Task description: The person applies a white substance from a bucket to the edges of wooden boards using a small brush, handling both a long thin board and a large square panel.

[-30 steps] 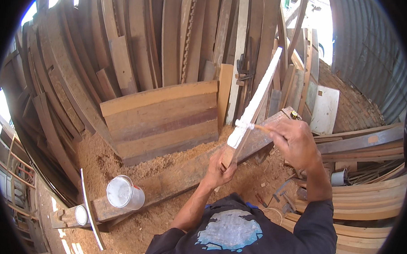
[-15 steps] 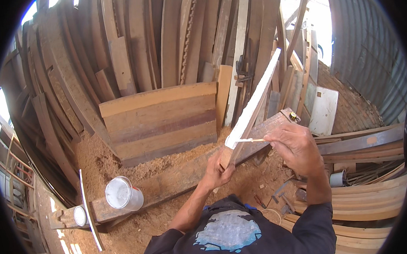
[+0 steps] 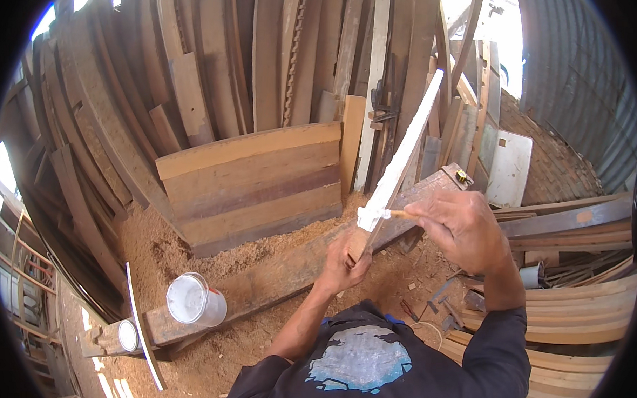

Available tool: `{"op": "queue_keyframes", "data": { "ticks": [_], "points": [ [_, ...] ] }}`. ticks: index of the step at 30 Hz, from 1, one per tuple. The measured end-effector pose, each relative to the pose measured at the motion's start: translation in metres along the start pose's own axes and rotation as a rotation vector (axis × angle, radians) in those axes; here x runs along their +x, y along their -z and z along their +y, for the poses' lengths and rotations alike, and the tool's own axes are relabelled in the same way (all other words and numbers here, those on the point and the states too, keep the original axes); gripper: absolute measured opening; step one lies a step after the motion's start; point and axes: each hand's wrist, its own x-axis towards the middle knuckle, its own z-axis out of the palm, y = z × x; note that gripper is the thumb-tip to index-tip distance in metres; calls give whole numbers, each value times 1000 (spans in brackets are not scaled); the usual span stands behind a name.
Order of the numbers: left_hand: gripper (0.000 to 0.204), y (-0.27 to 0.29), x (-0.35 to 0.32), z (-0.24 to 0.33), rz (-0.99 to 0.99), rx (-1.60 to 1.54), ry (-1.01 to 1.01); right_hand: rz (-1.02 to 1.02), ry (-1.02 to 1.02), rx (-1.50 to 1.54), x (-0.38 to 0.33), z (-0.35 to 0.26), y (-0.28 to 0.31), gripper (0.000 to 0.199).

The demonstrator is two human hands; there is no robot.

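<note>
My left hand (image 3: 342, 265) is wrapped round the bare lower end of a long wooden board (image 3: 360, 244), which slants up and away from me. Thick white paste (image 3: 402, 163) covers its upper narrow face. In a pinch, my right hand (image 3: 463, 228) holds a thin wooden stick (image 3: 400, 214). White paste coats the stick's tip, which meets the board's right edge near the lower end of the coating. The board's far end rises in front of the stacked planks.
A heavy beam (image 3: 259, 289) crosses before me, carrying a white bucket (image 3: 206, 309), a small round white-topped can (image 3: 128, 335) and a tape measure (image 3: 462, 177). A thin curved strip (image 3: 142, 333) leans across its left end. Sawdust (image 3: 169, 253) covers the ground; tall planks stand behind.
The stick's paste-coated tip has shifted slightly to the right, onto the board's right edge. A lump of paste now sits there. The board has turned slightly, and the whole view has shifted a little.
</note>
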Motion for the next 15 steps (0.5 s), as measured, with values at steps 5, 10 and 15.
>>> {"op": "queue_keyframes", "data": {
  "ticks": [5,10,15],
  "points": [
    [23,1,-4,4,-45,-76,121,-129,-32,257,-4,-18,9,19],
    [38,1,8,4,17,99,-226,208,-123,-50,-1,25,3,13],
    [34,0,7,18,-6,4,-80,210,-205,-121,-8,58,-9,12]
  ]
}}
